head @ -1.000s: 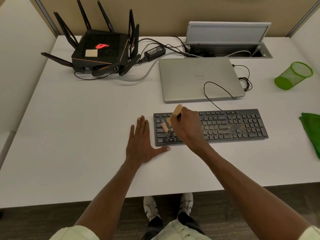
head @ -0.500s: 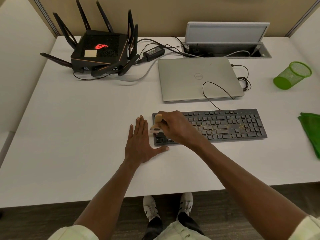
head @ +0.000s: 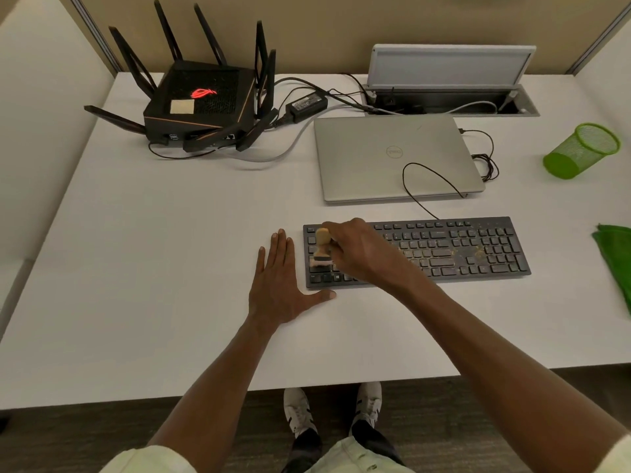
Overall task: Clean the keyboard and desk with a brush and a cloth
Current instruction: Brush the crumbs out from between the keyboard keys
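My left hand (head: 278, 285) lies flat on the white surface (head: 170, 268), just left of the keyboard (head: 444, 250), fingers straight, thumb touching the keyboard's near-left corner. It holds nothing. My right hand (head: 362, 249) is over the keyboard's left end, fingers curled tight round the brush (head: 322, 249). The wooden handle sticks out past my fingers, and the bristles sit on the left keys.

What could go wrong? I think the crumbs on the keyboard's right part could get pushed down between the keys if I press too hard. A fast sweep could flick them onto the surface.

The green cloth (head: 614, 264) waits well to the right of the keyboard. Behind the keyboard lies the shut laptop (head: 392, 158).
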A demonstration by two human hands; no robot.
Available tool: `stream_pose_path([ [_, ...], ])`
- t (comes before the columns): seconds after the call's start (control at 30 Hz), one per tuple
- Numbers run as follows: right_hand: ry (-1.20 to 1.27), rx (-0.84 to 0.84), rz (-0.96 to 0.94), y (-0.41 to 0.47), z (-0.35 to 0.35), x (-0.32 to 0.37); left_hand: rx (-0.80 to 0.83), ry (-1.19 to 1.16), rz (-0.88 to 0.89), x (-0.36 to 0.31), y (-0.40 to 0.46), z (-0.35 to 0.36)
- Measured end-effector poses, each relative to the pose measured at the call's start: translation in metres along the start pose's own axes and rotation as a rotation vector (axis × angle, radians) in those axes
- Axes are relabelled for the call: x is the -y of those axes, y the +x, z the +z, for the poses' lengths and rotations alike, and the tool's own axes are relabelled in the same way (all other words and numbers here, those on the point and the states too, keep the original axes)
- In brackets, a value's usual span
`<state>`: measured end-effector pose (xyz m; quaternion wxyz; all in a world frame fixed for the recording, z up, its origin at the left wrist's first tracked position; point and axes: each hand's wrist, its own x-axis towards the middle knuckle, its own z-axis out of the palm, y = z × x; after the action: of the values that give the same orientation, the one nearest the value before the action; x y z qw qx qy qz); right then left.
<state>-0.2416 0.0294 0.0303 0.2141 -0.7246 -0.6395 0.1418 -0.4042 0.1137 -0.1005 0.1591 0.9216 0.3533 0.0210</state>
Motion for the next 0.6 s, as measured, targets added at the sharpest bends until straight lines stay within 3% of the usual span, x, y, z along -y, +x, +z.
stream_pose_path([
  [0.1, -0.091, -0.028, 0.016, -0.004, -0.008, -0.009, 0.008, 0.010, 0.004, -0.001, 0.000, -0.001],
  [0.3, 0.047, -0.048, 0.017, -0.001, 0.000, 0.002, 0.001, 0.002, 0.000, 0.000, -0.001, -0.001],
  [0.43, -0.002, -0.041, 0.092, -0.007, -0.005, -0.010, 0.007, -0.008, 0.006, 0.000, 0.000, -0.001],
  [0.6, 0.035, -0.205, 0.138, 0.000, -0.008, -0.010, 0.015, 0.010, 0.003, -0.001, -0.001, -0.003],
])
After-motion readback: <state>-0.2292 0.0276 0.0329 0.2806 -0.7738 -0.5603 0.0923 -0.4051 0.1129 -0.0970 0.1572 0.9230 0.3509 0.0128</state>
